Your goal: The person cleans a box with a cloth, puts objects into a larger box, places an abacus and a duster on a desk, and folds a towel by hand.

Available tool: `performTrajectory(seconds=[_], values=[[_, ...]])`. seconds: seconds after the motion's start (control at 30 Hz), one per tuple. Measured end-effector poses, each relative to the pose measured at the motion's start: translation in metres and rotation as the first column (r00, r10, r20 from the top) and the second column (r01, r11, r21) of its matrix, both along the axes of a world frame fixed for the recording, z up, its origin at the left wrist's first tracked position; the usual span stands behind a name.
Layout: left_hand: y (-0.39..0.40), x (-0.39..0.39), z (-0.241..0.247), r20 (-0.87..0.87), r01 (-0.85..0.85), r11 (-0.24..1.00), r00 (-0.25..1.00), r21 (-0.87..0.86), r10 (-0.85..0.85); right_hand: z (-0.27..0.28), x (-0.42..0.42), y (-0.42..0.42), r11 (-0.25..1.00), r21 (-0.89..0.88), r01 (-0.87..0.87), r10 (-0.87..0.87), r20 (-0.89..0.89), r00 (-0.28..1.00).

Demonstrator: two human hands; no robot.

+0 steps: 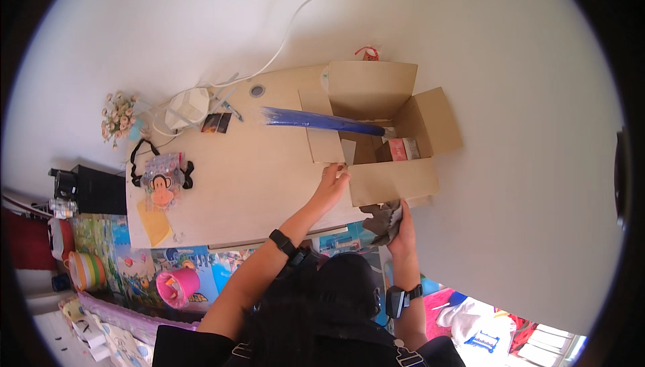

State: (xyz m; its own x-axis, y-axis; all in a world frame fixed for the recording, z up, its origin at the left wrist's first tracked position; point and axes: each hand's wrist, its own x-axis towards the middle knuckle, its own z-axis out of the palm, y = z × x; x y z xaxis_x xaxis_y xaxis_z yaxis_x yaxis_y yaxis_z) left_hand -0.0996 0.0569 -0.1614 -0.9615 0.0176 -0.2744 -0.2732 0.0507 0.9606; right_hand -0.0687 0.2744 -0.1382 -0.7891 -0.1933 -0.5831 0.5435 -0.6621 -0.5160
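An open cardboard box (393, 180) stands at the right end of the desk with its flaps spread outward. At the box's near left corner is my left hand (332, 185), its fingertips bent close to the cardboard; what they pinch, if anything, is hidden. My right hand (403, 231) holds a torn, crumpled piece of grey-brown paper (384, 222) below the near flap. A long blue plastic-wrapped roll (322, 121) leans out of the box over the left flap. Inside lies a small pink-and-white package (403, 149).
The pale wooden desk (252, 165) meets a white wall. Toward its left end are a monkey-print bag (162, 185), a white router (187, 107), artificial flowers (118, 117) and a yellow paper (153, 223). A pink bin (177, 286) stands on the floor. A white cable (289, 29) runs along the wall.
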Motion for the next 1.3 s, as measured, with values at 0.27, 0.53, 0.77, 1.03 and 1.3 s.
performTrajectory(seconds=[0.27, 0.53, 0.77, 1.03, 1.3], values=[[0.011, -0.039, 0.022, 0.051, -0.038, 0.999, 0.998, -0.035, 0.040, 0.007, -0.012, 0.027, 0.997, 0.055, 0.063, -0.060, -0.049, 0.997], [0.001, -0.039, -0.015, -0.082, -0.081, 0.956, 0.995, -0.282, 0.060, 0.024, -0.044, 0.059, 0.998, -0.002, 0.055, -0.055, 0.046, 0.997], [-0.107, -0.017, -0.008, 0.066, -0.042, 0.996, 0.997, -0.082, 0.047, 0.026, 0.026, 0.020, 0.984, 0.172, -0.042, 0.032, 0.060, 0.998], [-0.166, -0.024, 0.029, 0.245, 0.166, 0.984, 0.954, 0.057, -0.175, 0.030, 0.095, -0.013, 0.885, 0.362, -0.293, 0.280, 0.091, 0.956], [-0.099, -0.090, 0.028, 0.171, 0.363, 0.927, 0.923, -0.094, -0.344, 0.033, 0.098, -0.006, 0.937, 0.300, -0.182, 0.154, 0.114, 0.981]])
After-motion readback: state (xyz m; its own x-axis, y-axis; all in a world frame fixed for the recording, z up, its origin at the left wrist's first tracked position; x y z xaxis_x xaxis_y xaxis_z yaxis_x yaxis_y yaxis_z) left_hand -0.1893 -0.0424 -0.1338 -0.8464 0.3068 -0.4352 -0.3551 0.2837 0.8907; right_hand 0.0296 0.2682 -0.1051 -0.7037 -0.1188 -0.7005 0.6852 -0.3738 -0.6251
